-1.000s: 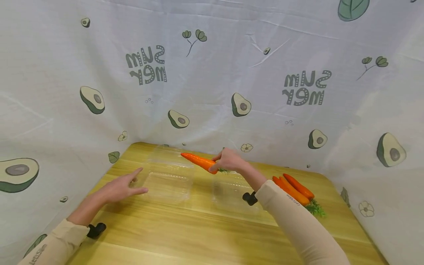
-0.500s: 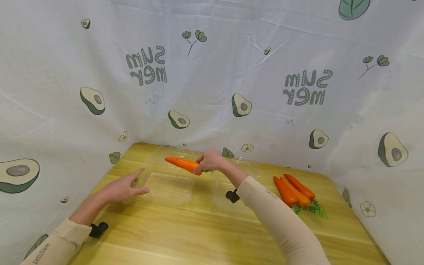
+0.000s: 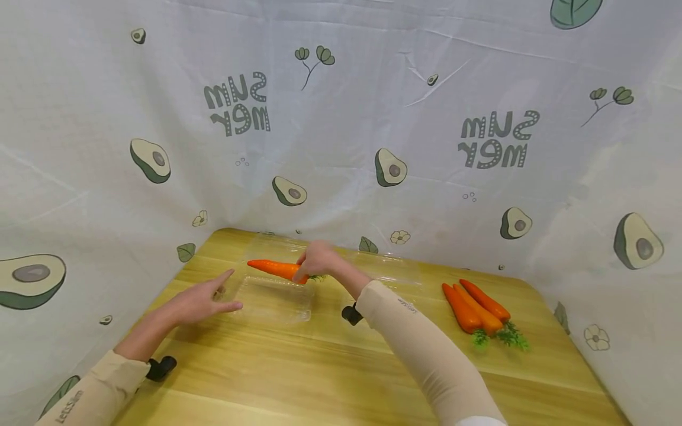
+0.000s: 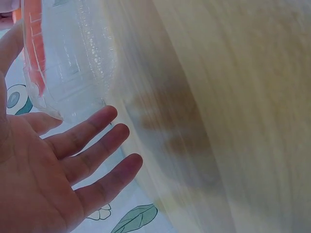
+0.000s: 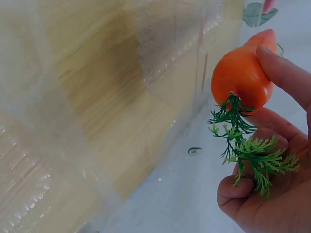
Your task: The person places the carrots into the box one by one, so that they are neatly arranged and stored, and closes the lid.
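Observation:
My right hand (image 3: 319,260) pinches an orange carrot (image 3: 274,268) by its thick end, above the back of the left clear plastic box (image 3: 272,300). The carrot's tip points left, and its green leafy top (image 5: 243,141) hangs under my palm in the right wrist view. At the left side of that box, my left hand (image 3: 199,302) has its fingers spread and holds nothing. In the left wrist view the left hand (image 4: 63,160) is palm up to the camera, its thumb side near the box wall (image 4: 73,63); I cannot tell whether it touches.
Several carrots (image 3: 474,307) with green tops lie together on the right of the wooden table (image 3: 256,378). A second clear box, its raised lid (image 3: 389,267) visible, stands right of the first, partly behind my right sleeve. A printed curtain (image 3: 341,118) closes off the back and sides.
My right hand has carried the carrot leftward, from between the two boxes to over the left box, and a little lower. The left hand has stayed in place.

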Demonstrator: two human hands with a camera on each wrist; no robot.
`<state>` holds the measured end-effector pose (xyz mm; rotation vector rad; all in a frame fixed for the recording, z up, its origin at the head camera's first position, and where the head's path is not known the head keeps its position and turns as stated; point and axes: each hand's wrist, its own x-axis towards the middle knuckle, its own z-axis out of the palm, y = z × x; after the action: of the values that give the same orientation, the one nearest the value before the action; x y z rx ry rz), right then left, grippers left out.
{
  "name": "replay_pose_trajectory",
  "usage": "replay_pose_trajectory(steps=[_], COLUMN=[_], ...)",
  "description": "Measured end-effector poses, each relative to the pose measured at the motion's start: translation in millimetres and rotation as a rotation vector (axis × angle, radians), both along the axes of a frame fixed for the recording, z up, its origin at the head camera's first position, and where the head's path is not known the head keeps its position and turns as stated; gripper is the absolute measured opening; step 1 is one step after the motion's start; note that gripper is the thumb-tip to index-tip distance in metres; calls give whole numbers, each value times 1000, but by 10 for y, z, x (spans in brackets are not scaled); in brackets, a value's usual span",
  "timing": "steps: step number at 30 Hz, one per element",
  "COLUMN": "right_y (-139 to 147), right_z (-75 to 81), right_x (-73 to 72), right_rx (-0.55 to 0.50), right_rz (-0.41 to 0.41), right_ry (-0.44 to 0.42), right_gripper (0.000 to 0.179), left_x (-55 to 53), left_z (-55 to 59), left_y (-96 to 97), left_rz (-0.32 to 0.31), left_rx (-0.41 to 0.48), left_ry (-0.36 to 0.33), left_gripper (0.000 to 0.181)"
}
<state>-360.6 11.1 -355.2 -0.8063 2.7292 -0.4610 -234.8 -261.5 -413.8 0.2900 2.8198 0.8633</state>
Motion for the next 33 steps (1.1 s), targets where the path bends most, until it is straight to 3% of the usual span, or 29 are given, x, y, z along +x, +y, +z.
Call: replay_pose_trajectory(steps=[9, 14, 19, 23, 33], right_y=[-211, -312, -366, -379, -411], right_z=[-101, -163, -214, -244, -333], right_x=[7, -9, -8, 6, 13], right_rx=[117, 135, 190, 232, 321], right_rz=[3, -9, -11, -34, -55], right_ry=[38, 37, 61, 94, 186], right_gripper=[34, 19, 38, 43, 32], left_x=[3, 5, 6, 10, 8], left_z=[22, 20, -12, -23, -15], left_y=[8, 2, -6, -7, -7], left_rz=[-7, 2, -2, -4, -4], left_rx=[-5, -4, 13, 25, 29], left_ry=[-8, -13, -20, -23, -24], left_gripper=[100, 100, 100, 100, 99])
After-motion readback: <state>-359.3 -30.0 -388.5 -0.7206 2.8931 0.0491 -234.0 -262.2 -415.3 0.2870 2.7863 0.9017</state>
